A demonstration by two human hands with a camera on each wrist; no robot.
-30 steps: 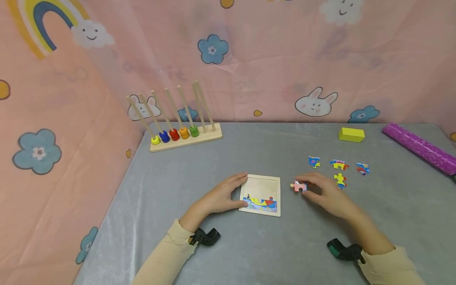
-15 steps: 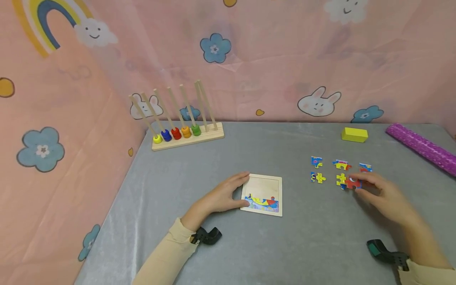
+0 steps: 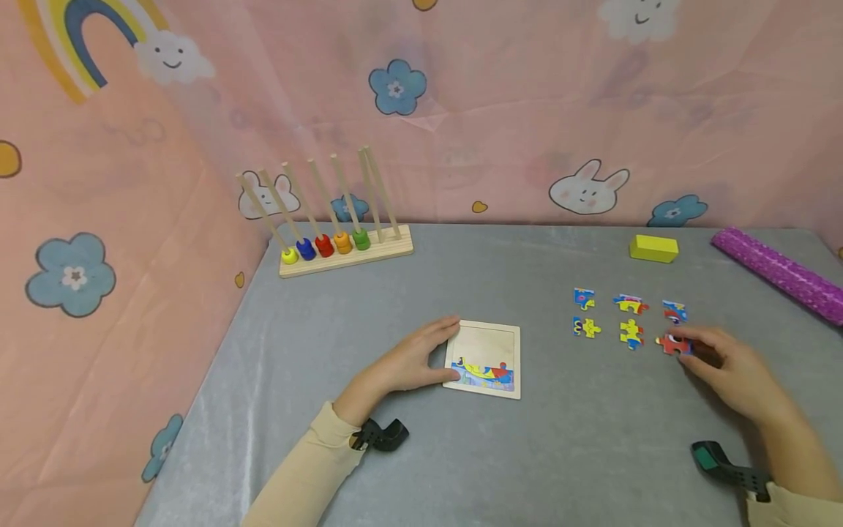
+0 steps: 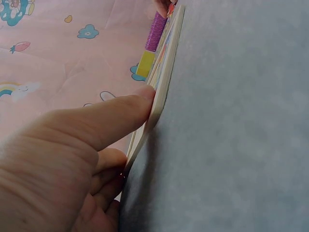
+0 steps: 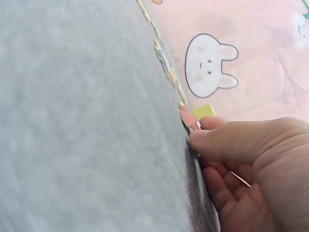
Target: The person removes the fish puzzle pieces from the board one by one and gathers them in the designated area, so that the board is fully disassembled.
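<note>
A square wooden puzzle board (image 3: 486, 342) lies on the grey table, with a strip of blue, yellow and red picture along its bottom. My left hand (image 3: 411, 359) holds its left side, thumb near the lower corner and fingertips at the upper one. In the left wrist view the thumb (image 4: 120, 113) presses on the board's edge. To the right, my right hand (image 3: 734, 369) pinches a red jigsaw piece (image 3: 672, 344) between thumb and fingers, low over the cloth. Beside it lie a yellow piece (image 3: 631, 334), a yellow-and-blue piece (image 3: 587, 328) and, behind, a row of three more.
A wooden bead stacker (image 3: 345, 256) with coloured rings on upright rods stands at the back left. A yellow block (image 3: 653, 249) and a purple glittery roll (image 3: 777, 272) lie at the back right. A pink patterned cloth (image 3: 461, 146) hangs behind the table.
My right hand has moved right with the reddish piece, from near the board to the loose pieces, then slightly past the yellow piece. The left hand stays on the board.
</note>
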